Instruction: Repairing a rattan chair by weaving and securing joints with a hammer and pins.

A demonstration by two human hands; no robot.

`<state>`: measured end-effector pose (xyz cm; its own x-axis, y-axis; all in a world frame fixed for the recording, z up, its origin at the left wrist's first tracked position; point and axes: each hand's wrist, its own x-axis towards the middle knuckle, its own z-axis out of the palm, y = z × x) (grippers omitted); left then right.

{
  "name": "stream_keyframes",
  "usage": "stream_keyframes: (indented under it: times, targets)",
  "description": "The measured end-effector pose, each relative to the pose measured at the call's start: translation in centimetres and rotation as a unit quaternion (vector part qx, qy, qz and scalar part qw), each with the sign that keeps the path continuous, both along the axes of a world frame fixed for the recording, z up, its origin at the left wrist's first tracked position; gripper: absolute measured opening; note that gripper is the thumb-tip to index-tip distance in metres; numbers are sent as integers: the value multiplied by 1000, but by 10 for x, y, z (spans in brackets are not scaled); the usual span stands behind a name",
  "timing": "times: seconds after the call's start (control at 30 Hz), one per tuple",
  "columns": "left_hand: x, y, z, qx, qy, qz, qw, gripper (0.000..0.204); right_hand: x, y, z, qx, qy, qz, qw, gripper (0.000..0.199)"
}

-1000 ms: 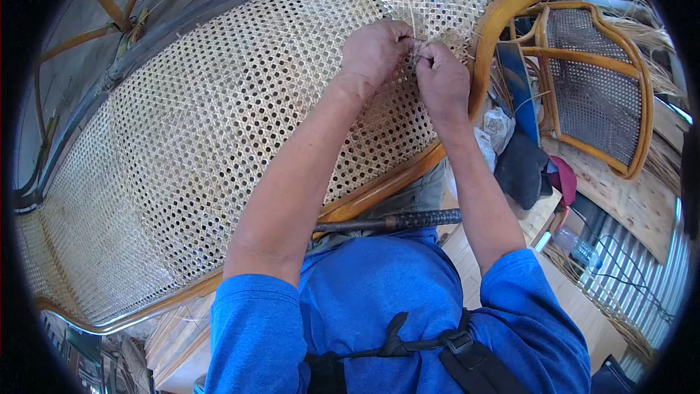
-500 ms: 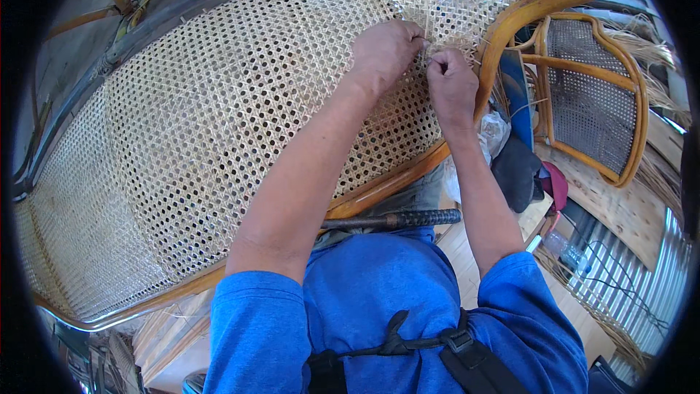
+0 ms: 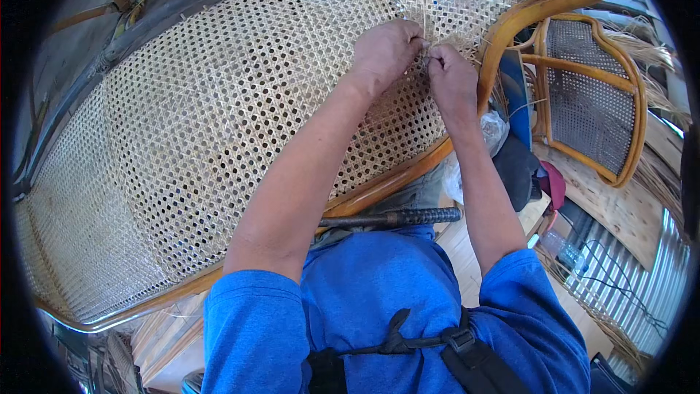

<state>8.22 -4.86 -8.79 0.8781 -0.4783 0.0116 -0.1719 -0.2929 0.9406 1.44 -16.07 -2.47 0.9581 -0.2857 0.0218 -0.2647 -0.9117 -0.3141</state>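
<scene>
A long panel of pale woven cane [image 3: 240, 109] with open holes stretches across a curved wooden frame [image 3: 521, 18]. Near the panel's right part, my left hand [image 3: 386, 47] is closed, with thumb and forefinger pinched over the weave. My right hand [image 3: 452, 76] sits just to its right, its fingers also pinched, and the fingertips of both hands nearly meet. A thin cane strand appears to run between the fingertips, though it is too fine to follow clearly. Loose strand ends stick up from the weave around the hands.
A tool with a dark ribbed handle [image 3: 426, 217] lies across my lap. To the right stand a chair with a mesh back [image 3: 590, 98], a clear plastic bag [image 3: 494, 131], a dark cap-like item [image 3: 514, 171] and a plastic bottle [image 3: 563, 250]. Bundles of loose strands lie at the far right.
My right hand has moved slightly up, bringing its fingertips closer to those of my left hand. My left hand stays almost in place.
</scene>
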Motion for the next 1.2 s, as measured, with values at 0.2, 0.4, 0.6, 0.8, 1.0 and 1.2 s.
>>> stream_keyframes:
  times: [0.2,0.4,0.6,0.8,1.0,1.2]
  targets:
    - [-3,5,1,-32,-33,-8,999,14,-5,-3,2,46,-31,-13,998,8]
    - [-4,6,-2,-63,-22,-17,998,14,-6,-6,-12,-2,-69,-53,996,13]
    - [-5,12,-2,-101,-17,-34,994,19,-9,-5,-15,-31,-100,-16,994,14]
    - [-3,16,-4,-122,4,-59,991,18,-11,-10,-14,-16,-66,14,998,14]
    - [-4,16,-3,-126,-8,-51,991,16,-15,-8,-10,-21,-47,47,998,15]
    - [-5,19,2,-106,2,-46,993,14,-14,-4,-9,-18,-53,37,998,13]
